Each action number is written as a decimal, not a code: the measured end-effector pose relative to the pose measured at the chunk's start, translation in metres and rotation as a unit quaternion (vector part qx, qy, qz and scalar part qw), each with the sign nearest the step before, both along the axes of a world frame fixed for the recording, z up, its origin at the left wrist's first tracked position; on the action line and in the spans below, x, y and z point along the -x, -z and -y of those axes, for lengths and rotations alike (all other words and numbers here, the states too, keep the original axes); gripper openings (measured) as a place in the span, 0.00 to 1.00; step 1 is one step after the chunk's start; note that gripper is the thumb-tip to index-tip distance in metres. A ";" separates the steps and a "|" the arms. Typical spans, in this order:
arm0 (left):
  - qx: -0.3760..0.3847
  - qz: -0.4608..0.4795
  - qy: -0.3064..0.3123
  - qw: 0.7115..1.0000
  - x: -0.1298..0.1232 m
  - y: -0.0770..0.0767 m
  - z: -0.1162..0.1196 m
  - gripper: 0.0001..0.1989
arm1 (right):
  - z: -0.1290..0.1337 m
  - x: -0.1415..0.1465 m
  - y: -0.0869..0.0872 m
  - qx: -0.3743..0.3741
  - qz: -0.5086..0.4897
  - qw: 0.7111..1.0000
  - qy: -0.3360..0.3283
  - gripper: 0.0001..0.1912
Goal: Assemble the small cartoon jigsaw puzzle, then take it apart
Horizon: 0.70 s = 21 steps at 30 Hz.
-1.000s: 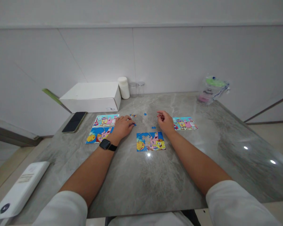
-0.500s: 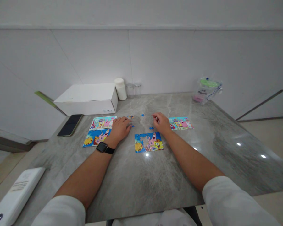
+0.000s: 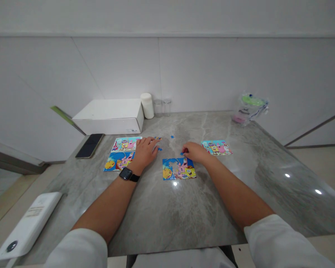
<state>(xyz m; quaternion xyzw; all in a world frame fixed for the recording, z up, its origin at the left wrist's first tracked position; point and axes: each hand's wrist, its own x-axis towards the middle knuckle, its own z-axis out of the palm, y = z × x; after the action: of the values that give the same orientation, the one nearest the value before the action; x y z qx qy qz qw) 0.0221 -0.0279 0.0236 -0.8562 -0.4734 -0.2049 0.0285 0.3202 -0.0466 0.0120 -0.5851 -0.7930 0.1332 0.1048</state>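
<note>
A cartoon jigsaw puzzle (image 3: pixel 181 172) lies in front of me, with a gap in its upper left part. At its upper right edge my right hand (image 3: pixel 194 152) pinches a small blue puzzle piece (image 3: pixel 182 153). My left hand (image 3: pixel 146 150) lies spread on the table, left of the puzzle, its fingertips near a loose blue piece (image 3: pixel 160 149) and some colourful pieces (image 3: pixel 158 138). Farther back sits another blue piece (image 3: pixel 172 136). Two picture cards, one light (image 3: pixel 124 144) and one blue (image 3: pixel 114 162), are partly behind my left hand. A finished-looking picture (image 3: pixel 219 147) lies at the right.
On the grey table (image 3: pixel 170 216) are a phone (image 3: pixel 89 145), a white box (image 3: pixel 108 115), a white bottle (image 3: pixel 147 106), two clear glasses (image 3: pixel 162 108) and a plastic bag (image 3: pixel 248 109). A white device (image 3: pixel 30 225) lies at the left edge.
My right hand has come down toward the puzzle and closed on the blue piece near its top edge. My left hand stays spread in nearly the same place. The camera view has shifted slightly.
</note>
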 end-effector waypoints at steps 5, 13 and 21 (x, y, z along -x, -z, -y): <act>-0.010 -0.007 0.031 0.999 -0.002 -0.007 0.003 0.17 | 0.005 0.004 -0.014 0.007 -0.056 0.998 0.015 0.07; -0.033 -0.044 0.159 0.986 -0.004 -0.028 0.019 0.08 | 0.010 0.016 -0.033 0.067 -0.185 0.980 -0.018 0.04; -0.021 -0.044 0.152 0.987 -0.015 -0.062 0.038 0.07 | 0.007 0.023 -0.029 0.111 -0.241 0.963 -0.041 0.04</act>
<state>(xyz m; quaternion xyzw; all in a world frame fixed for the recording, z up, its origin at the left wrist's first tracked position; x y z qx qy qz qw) 0.0372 -0.0657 0.0860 -0.9257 -0.3316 -0.1787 0.0357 0.2967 -0.0540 0.0409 -0.5106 -0.7481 0.3615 0.2212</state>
